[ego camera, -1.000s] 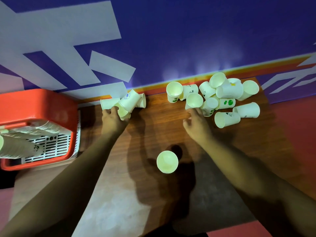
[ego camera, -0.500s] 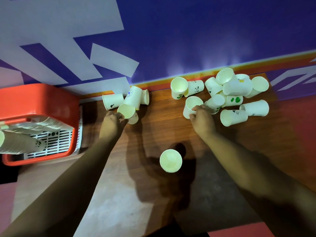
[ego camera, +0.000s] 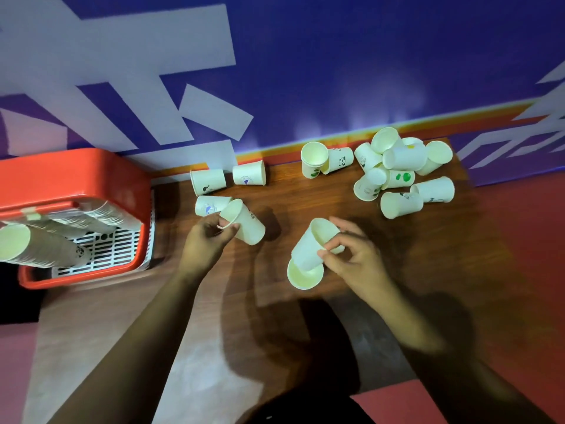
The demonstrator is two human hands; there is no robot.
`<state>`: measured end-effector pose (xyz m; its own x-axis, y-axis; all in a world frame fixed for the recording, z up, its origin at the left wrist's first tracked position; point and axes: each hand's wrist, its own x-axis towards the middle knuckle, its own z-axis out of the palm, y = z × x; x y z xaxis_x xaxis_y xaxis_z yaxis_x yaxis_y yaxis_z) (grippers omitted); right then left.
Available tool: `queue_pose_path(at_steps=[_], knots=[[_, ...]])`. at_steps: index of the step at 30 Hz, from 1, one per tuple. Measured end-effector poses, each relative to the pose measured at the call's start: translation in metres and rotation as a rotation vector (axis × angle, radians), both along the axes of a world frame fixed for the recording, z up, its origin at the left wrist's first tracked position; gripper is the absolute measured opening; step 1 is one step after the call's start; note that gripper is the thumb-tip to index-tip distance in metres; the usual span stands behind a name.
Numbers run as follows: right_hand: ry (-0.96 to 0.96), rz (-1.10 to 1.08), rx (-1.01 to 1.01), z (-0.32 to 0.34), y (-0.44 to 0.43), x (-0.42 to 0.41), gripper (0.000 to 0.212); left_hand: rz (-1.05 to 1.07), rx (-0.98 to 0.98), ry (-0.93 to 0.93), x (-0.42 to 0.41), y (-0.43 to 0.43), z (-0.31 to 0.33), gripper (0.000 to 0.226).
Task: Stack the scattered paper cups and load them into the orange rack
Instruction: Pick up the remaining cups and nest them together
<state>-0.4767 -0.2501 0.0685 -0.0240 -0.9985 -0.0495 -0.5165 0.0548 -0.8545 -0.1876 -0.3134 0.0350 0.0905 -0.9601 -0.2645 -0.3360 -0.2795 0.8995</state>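
The left hand [ego camera: 208, 240] pinches a tilted cup [ego camera: 244, 224] by its rim. The right hand [ego camera: 351, 255] grips another cup [ego camera: 315, 243] above an upright one [ego camera: 304, 275].

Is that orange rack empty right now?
No, long stacks of paper cups lie on their sides inside the orange rack.

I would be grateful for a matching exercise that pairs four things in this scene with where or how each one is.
Things:
1. cup held by left hand
2. cup held by right hand
3. orange rack
4. green-printed cup

States:
A. holds long cup stacks
B. lies in the far-right pile
C. tilted over an upright cup
D. beside three toppled cups

Pairs: 1-D, 2-C, 3-A, 4-B
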Motion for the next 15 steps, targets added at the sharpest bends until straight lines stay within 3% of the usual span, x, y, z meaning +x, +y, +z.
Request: queue_pose_path(at_steps=[3, 7, 9, 13, 15], knots=[[0.055, 0.042, -0.03, -0.005, 0.018, 0.01, 0.015, -0.01, -0.014, 0.022, 0.002, 0.005, 0.005, 0.02], [0.164, 0.058, 0.119, -0.016, 0.028, 0.021, 0.076, -0.029, -0.023, 0.102, 0.001, 0.014, 0.018, 0.032], [0.206, 0.082, 0.164, -0.026, 0.035, 0.027, 0.092, -0.041, -0.032, 0.125, -0.004, 0.021, 0.026, 0.036], [0.192, 0.071, 0.19, -0.049, 0.045, 0.036, 0.097, -0.141, 0.016, 0.127, -0.013, 0.034, 0.032, 0.074], [0.135, 0.039, 0.222, -0.053, 0.046, 0.037, 0.097, -0.25, 0.012, 0.081, -0.016, 0.039, 0.029, 0.076]])
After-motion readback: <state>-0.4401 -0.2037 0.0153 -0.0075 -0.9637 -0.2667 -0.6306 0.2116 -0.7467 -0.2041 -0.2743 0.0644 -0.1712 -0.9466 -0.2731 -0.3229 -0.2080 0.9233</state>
